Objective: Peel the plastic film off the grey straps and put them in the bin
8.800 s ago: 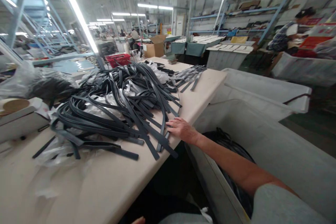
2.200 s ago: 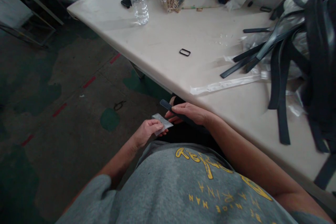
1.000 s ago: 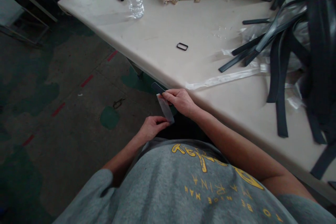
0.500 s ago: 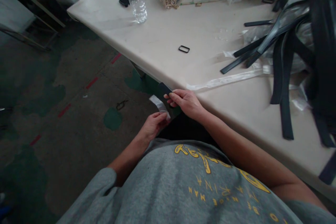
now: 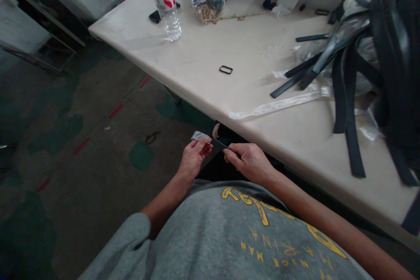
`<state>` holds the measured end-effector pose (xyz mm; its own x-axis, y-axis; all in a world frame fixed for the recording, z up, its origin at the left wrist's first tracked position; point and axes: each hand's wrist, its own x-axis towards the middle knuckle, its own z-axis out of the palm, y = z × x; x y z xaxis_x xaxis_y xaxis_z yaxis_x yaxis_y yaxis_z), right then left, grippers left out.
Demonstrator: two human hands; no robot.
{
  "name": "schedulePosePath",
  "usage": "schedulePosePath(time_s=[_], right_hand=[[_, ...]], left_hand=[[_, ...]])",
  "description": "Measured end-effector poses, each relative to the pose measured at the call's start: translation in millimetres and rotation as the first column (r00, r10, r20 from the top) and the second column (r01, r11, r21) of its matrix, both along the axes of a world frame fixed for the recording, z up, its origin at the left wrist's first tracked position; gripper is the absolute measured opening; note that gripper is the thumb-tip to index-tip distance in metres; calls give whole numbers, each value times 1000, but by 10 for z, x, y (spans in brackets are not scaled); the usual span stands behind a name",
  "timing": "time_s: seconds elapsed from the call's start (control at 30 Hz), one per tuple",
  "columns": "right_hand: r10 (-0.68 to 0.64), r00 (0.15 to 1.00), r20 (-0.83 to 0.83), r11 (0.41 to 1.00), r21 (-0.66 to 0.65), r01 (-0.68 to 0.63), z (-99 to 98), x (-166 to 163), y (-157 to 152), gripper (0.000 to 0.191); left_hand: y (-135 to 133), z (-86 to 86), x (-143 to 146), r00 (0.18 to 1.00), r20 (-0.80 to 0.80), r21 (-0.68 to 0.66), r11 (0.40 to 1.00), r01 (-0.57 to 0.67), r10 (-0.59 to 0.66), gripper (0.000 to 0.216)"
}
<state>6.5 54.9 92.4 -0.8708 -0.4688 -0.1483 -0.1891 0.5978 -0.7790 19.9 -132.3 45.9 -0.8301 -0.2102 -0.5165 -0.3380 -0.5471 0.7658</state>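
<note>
Close to my body, below the table edge, my left hand (image 5: 193, 156) pinches a crumpled strip of translucent plastic film (image 5: 198, 135). A short, flat black strap (image 5: 219, 143) runs between my hands; its far end meets my left fingertips. My right hand (image 5: 252, 160) is closed around the other end of that strap, thumb on top, and the part inside the fist is hidden. Whether the film is still attached to the strap I cannot tell. On the table above my hands lies a black rectangular buckle ring (image 5: 225, 70).
Black straps (image 5: 349, 109) pile up with plastic wrap on the table's right side. A long white strip (image 5: 275, 105) lies near the table edge (image 5: 210, 116). Farther back stand a water bottle (image 5: 169, 13), a black phone (image 5: 155, 16) and a bag of metal fittings (image 5: 208, 2).
My right hand has come down and nearer my body with the strap. My left fingers now meet the strap's end, and the film is bunched up at the left fingertips.
</note>
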Motion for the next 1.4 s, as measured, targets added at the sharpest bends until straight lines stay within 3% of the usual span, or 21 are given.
schedulePosePath(time_s=[0.17,0.3,0.47,0.67,0.9,1.33,1.4], right_hand=[[23,994,-103,978,210,-1,17,-39,-86,35],[57,991,-123,950,311,-16,-3,-45,-134,33],[85,987,-137,951,305,-40,-11,-60,-175,33],[98,977,-191,947,320,-33,-5,-8,-171,32],[85,962,-261,935,354,14,-70,-9,-204,33],[123,984,-132,939,337,-72,-140,-131,-350,36],[122,987,-106,946,314,-83,-72,-149,-264,32]], left_hand=[[18,-1,39,1000,-13,-39,999,8,-8,39],[19,1,55,1000,25,13,1000,-5,4,35],[19,7,62,993,120,128,992,-14,-2,28],[13,32,65,989,131,103,991,-83,69,23],[35,26,71,993,101,130,989,-67,54,23],[92,-92,129,992,126,262,965,-29,-5,17],[30,-70,76,988,145,255,963,-88,52,11]])
